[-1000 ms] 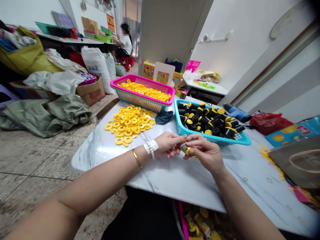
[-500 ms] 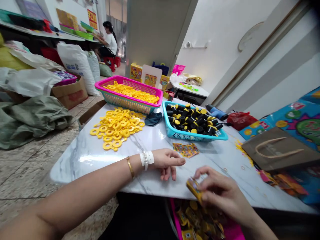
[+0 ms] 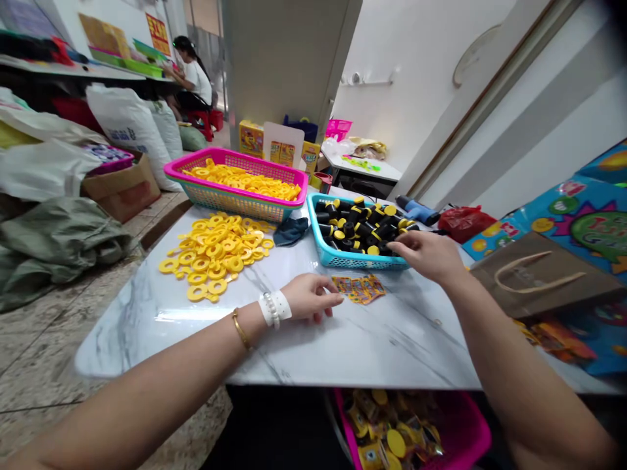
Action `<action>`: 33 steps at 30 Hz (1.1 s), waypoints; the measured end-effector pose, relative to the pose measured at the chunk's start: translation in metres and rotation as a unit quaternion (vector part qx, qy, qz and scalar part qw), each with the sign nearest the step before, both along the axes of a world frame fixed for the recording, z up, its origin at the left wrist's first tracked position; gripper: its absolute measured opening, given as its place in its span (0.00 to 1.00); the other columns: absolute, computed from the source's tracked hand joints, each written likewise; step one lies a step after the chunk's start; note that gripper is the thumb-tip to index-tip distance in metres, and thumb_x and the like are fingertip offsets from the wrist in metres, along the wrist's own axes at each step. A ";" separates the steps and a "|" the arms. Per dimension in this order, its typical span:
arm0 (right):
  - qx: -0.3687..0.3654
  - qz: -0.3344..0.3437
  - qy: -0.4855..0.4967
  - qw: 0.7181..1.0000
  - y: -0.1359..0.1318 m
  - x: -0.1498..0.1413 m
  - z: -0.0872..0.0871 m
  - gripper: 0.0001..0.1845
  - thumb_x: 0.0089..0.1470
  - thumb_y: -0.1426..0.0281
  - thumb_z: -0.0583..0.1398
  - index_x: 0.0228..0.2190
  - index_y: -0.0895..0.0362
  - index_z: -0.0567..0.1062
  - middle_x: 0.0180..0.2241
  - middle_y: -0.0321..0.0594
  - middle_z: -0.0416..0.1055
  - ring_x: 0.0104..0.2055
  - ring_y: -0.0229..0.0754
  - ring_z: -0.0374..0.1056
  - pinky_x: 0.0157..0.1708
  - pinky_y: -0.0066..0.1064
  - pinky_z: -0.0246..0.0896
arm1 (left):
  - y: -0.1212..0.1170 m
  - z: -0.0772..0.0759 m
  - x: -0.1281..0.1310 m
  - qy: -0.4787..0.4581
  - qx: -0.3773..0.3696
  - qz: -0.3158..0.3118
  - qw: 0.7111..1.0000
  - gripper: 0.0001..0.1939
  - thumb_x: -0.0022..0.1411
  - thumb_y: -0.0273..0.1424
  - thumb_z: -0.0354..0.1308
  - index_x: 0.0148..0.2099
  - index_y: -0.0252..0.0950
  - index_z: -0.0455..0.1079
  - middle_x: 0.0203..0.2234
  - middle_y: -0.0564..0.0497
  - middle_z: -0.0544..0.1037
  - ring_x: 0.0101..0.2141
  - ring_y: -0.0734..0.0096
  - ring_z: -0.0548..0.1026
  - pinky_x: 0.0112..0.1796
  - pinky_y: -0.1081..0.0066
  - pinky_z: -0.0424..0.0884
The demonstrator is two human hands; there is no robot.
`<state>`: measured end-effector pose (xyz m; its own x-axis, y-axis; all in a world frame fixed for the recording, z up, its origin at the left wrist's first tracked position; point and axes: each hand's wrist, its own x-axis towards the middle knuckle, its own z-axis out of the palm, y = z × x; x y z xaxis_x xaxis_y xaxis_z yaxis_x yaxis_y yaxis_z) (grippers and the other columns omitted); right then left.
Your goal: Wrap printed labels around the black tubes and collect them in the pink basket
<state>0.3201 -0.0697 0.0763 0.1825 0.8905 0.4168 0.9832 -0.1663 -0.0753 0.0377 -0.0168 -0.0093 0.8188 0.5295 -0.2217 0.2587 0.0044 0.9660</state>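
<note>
Many black-and-yellow cylinders (image 3: 365, 225) heaped in blue basket (image 3: 353, 261), on far side of white marbled bench (image 3: 382, 346). Reaches with right hand (image 3: 431, 258) over basket's right end, thumb and fingertips at the cylinders; cannot tell if pinching one or just touching. Holds left hand (image 3: 308, 297) low over bench, fingers loosely curled, thumb out, just beside printed stickers (image 3: 360, 289). Farther left, yellow rings (image 3: 215, 251) in loose pile; behind them, pink-rimmed basket (image 3: 230, 203) with more rings. Dark cloth (image 3: 291, 232) between both baskets. Below bench edge, pink bin (image 3: 465, 424) with yellow-topped wrapped pieces (image 3: 392, 437). At right, brown paper bag (image 3: 543, 287). In background, co-worker (image 3: 193, 81) seated on red stool (image 3: 200, 124).
</note>
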 end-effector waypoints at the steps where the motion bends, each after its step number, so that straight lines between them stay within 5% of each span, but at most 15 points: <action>1: -0.067 0.001 -0.006 0.998 0.022 0.003 0.002 0.16 0.47 0.56 0.67 0.30 0.56 0.82 0.28 0.44 0.79 0.28 0.45 0.70 0.27 0.33 0.57 | 0.002 0.001 -0.001 0.000 0.027 0.023 0.999 0.20 0.59 0.45 0.61 0.44 0.33 0.70 0.24 0.51 0.78 0.16 0.75 0.70 0.16 0.77 0.63; 3: -0.128 0.016 -0.007 0.992 0.053 0.006 0.001 0.14 0.41 0.60 0.70 0.26 0.58 0.81 0.25 0.45 0.77 0.27 0.44 0.68 0.26 0.32 0.55 | 0.005 0.002 -0.002 0.003 0.065 0.056 0.996 0.16 0.61 0.42 0.58 0.43 0.33 0.72 0.25 0.51 0.78 0.17 0.76 0.70 0.15 0.78 0.62; 6: -0.122 0.010 -0.001 0.992 0.063 0.004 -0.002 0.12 0.44 0.62 0.69 0.25 0.59 0.80 0.23 0.45 0.76 0.28 0.44 0.68 0.27 0.33 0.54 | 0.004 0.005 -0.003 0.014 0.084 0.056 0.995 0.14 0.62 0.40 0.57 0.42 0.34 0.73 0.26 0.50 0.79 0.17 0.76 0.71 0.15 0.79 0.61; 9: -0.044 -0.003 0.037 0.998 0.037 -0.008 -0.002 0.14 0.53 0.60 0.63 0.33 0.58 0.81 0.29 0.45 0.78 0.32 0.46 0.71 0.30 0.33 0.59 | 0.000 0.006 -0.002 0.018 0.099 0.041 0.994 0.14 0.62 0.39 0.57 0.42 0.34 0.73 0.25 0.50 0.79 0.18 0.74 0.72 0.16 0.78 0.62; 12: 0.038 0.070 0.172 0.982 -0.006 -0.032 -0.004 0.15 0.57 0.61 0.60 0.41 0.56 0.78 0.33 0.41 0.78 0.31 0.44 0.73 0.30 0.32 0.64 | -0.002 0.005 -0.002 0.012 0.162 0.045 0.986 0.12 0.63 0.38 0.58 0.40 0.34 0.75 0.24 0.51 0.79 0.19 0.73 0.73 0.22 0.75 0.66; 17: -0.049 0.213 0.191 0.957 -0.060 -0.063 -0.033 0.14 0.56 0.66 0.62 0.45 0.53 0.78 0.41 0.42 0.76 0.32 0.39 0.71 0.30 0.30 0.68 | 0.001 -0.005 0.002 0.052 0.403 0.114 0.907 0.08 0.63 0.32 0.60 0.39 0.33 0.77 0.29 0.48 0.80 0.29 0.68 0.76 0.36 0.70 0.69; 23: -0.094 0.194 0.072 0.974 -0.086 -0.050 -0.059 0.20 0.55 0.67 0.65 0.50 0.51 0.77 0.41 0.43 0.75 0.39 0.47 0.73 0.40 0.39 0.69 | 0.002 -0.010 0.028 0.183 0.498 0.129 0.838 0.17 0.65 0.39 0.58 0.52 0.38 0.75 0.41 0.45 0.78 0.37 0.61 0.78 0.34 0.67 0.70; 26: -0.116 0.202 0.051 0.971 -0.093 -0.050 -0.056 0.18 0.57 0.65 0.63 0.49 0.51 0.78 0.41 0.45 0.74 0.40 0.47 0.72 0.40 0.39 0.69 | 0.001 -0.009 0.037 0.242 0.512 0.117 0.816 0.17 0.65 0.42 0.57 0.51 0.42 0.76 0.43 0.45 0.76 0.37 0.60 0.78 0.32 0.67 0.69; 33: -0.177 0.241 0.057 0.953 -0.069 -0.085 -0.063 0.23 0.55 0.71 0.60 0.53 0.54 0.74 0.43 0.46 0.71 0.41 0.47 0.73 0.43 0.40 0.69 | -0.002 -0.006 0.038 0.248 0.464 0.128 0.840 0.14 0.66 0.41 0.54 0.48 0.44 0.76 0.42 0.48 0.75 0.38 0.62 0.77 0.32 0.68 0.69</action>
<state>0.2355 -0.1386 0.0132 -0.2559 0.9637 0.0760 0.9407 0.2664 -0.2099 0.0753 -0.0183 -0.0154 0.5799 0.8080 0.1038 0.7367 -0.5745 0.3567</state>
